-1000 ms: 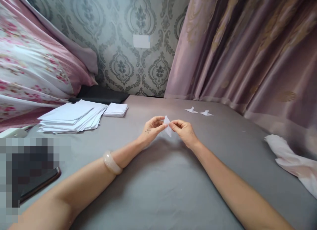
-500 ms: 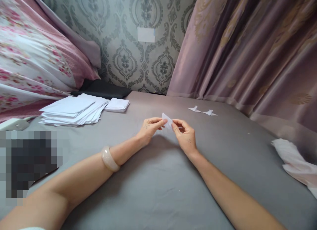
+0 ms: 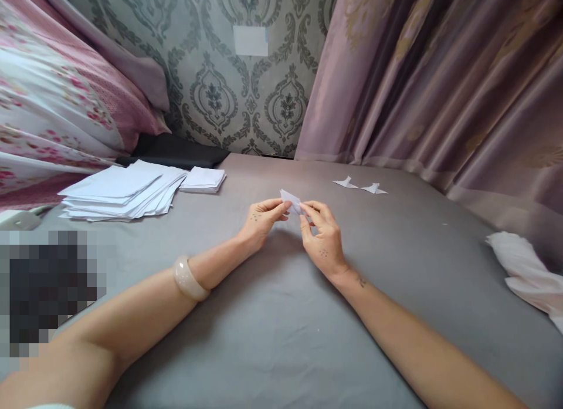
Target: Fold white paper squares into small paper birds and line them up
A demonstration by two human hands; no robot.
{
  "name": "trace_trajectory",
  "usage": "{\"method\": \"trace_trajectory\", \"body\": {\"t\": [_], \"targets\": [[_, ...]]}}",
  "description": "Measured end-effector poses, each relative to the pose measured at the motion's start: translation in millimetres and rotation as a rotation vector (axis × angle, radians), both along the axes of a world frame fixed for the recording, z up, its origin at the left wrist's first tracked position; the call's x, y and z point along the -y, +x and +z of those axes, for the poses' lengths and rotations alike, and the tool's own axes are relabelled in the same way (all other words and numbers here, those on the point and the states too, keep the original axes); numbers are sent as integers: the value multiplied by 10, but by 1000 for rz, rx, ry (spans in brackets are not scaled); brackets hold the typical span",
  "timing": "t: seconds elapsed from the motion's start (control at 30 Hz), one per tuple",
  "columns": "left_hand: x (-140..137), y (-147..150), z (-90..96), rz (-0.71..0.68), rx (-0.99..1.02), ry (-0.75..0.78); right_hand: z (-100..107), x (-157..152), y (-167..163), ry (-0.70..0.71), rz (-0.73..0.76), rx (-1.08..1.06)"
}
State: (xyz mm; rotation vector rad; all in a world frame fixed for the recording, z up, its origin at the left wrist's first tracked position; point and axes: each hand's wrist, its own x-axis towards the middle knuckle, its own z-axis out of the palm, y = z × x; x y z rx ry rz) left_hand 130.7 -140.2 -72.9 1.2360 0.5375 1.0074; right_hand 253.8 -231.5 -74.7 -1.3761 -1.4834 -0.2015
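A small piece of folded white paper (image 3: 291, 200) is held up between my two hands, above the grey sheet (image 3: 272, 327). My left hand (image 3: 264, 220) pinches its left side between thumb and fingers. At its right edge, the fingertips of my right hand (image 3: 323, 236) grip the paper, with the thumb a little lower. Part of the paper is hidden behind my fingers. Two folded white paper shapes, a left one (image 3: 345, 183) and a right one (image 3: 375, 189), rest on the sheet beyond my right hand.
A big stack of white paper (image 3: 109, 186) lies at the left, beside a smaller stack of paper squares (image 3: 204, 179). Behind them is a black cloth (image 3: 176, 151). Curtains (image 3: 369, 74) hang at the right, above a bunched pale cloth (image 3: 523, 268). A white power strip (image 3: 17, 220) sits far left.
My right hand has turned, and its fingers now reach over the paper's right edge. The folded paper is tilted differently. The view has shifted slightly.
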Motion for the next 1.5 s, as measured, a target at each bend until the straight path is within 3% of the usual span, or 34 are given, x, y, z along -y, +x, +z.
{"method": "trace_trajectory", "body": {"t": [0.17, 0.27, 0.43, 0.6, 0.97, 1.37, 1.5], "targets": [[49, -10, 37, -96, -44, 57, 35, -17, -10, -24, 26, -118], [67, -16, 66, -161, -47, 37, 63, -43, 36, -111, 81, -377], [51, -42, 118, -250, -19, -111, 106, -73, 117, -322, 297, -938], [62, -66, 134, -307, -49, -51, 125, -71, 130, -410, 463, -1155], [91, -54, 145, -277, -43, -61, 132, -64, 167, -447, 547, -1218], [70, -44, 115, -221, -80, -75, 168, -18, 65, -322, 268, -823], [74, -43, 109, -217, -84, -69, 181, -6, 48, -293, 244, -755]]}}
